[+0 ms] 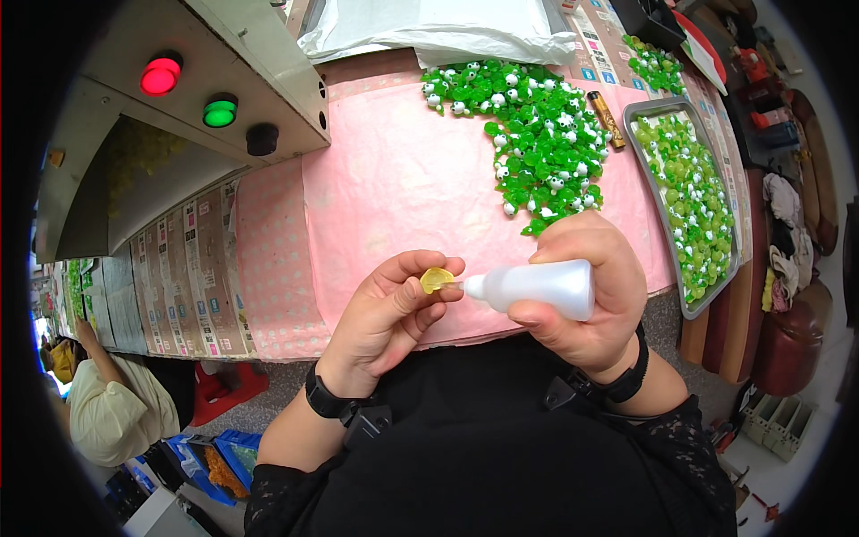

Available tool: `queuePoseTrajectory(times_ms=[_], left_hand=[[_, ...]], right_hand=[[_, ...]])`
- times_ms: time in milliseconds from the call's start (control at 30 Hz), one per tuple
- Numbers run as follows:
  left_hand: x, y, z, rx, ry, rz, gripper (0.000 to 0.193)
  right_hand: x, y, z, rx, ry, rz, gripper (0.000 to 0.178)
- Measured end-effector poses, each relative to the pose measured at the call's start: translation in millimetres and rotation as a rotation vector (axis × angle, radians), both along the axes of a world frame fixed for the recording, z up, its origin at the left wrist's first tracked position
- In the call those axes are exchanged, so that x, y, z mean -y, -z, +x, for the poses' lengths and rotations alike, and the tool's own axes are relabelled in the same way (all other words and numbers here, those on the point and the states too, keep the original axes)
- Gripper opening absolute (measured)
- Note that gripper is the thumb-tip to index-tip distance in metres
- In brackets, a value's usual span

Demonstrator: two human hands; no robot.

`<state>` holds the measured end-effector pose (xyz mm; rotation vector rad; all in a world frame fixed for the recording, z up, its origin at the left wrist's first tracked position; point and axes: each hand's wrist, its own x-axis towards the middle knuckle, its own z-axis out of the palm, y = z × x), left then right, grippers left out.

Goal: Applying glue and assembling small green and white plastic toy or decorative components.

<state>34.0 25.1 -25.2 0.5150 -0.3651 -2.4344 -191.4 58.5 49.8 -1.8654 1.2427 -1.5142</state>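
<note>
While the left hand (386, 309) pinches one small yellow piece (436, 279) between thumb and forefinger, the right hand (586, 291) is wrapped around one white squeeze bottle (537, 288), whose pointed nozzle touches the piece from the right. Both are held near the person, above the near edge of a pink sheet (394, 179) that covers the table. The piece is translucent, rounded and glossy, partly hidden by the fingertips; its exact shape cannot be told. One loose heap of green pieces (537, 134) with white spots lies far right on the sheet, too many to count; one metal tray (720, 268) at the right edge holds a paler green batch, and a smaller green cluster (656, 63) lies beyond it. One slim brown tube (607, 119) lies between heap and tray. Far left, a grey machine housing (259, 72) carries three round buttons: one red (160, 76), one green (219, 112), one black (262, 139). The centre of the sheet, between the hands and the heap, is bare. Each wrist bears one black band. Another person in a pale top (112, 407) sits at lower left.
</note>
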Motion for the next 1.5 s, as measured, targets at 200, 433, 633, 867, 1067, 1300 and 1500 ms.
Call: queuePoseTrajectory(times_ms=[200,433,633,867,1067,1300,1500], left_hand=[[0.3,-0.3,-0.1,-0.016,0.002,-0.009,0.034],[0.8,-0.6,-1.3,-0.012,0.000,-0.031,0.035],[-1.2,-8.7,-4.0,0.133,-0.021,-0.010,0.039],[0.1,-6.6,0.8,0.068,0.040,-0.038,0.042],[1.3,-9.1,0.5,0.117,0.060,-0.049,0.044],[1.3,-8.2,0.0,0.112,0.062,-0.055,0.043],[5.2,-9.0,2.4,0.077,0.031,-0.058,0.040]], right_hand=[[-4.0,-0.4,-5.1,0.017,0.041,0.036,0.034],[-7.3,-0.9,-7.3,0.037,0.064,0.064,0.034],[-7.3,-0.6,-7.7,-0.010,0.059,0.075,0.035],[-5.3,-0.4,-4.5,0.129,0.051,0.133,0.034],[-3.2,3.3,-2.1,0.196,0.015,0.236,0.032],[-1.2,6.6,-1.4,0.204,-0.004,0.251,0.031],[-8.8,14.4,-10.1,0.550,-0.031,0.401,0.033]])
